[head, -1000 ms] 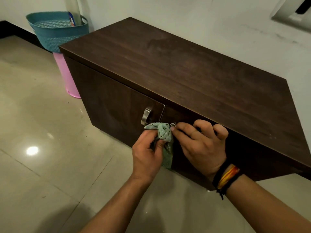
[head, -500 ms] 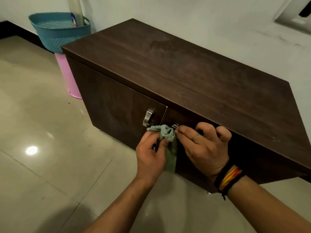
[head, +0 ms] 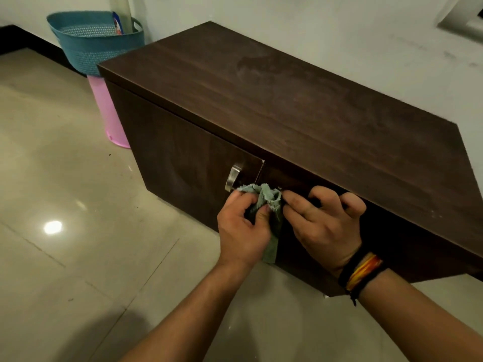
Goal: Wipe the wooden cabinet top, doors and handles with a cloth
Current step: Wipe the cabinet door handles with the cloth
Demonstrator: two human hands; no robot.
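The dark wooden cabinet [head: 300,100] stands against the wall with both front doors closed. A silver handle [head: 233,178] shows on the left door [head: 183,163]. Just right of it, a crumpled green cloth [head: 266,195] is bunched over the right door's handle, which is almost fully hidden. My left hand [head: 243,231] grips the cloth from the left, and its tail hangs below my palm. My right hand [head: 324,223] pinches the cloth's right side with thumb and index finger. Its other fingers are curled against the right door [head: 392,244].
A teal basket [head: 96,45] sits on a pink bin [head: 109,118] at the cabinet's left end, against the wall. Glossy beige floor tiles [head: 78,231] spread to the left and in front. The white wall [head: 339,35] runs behind the cabinet.
Both hands stay at the right door's handle with the cloth, shifting only slightly. The view has drifted a little.
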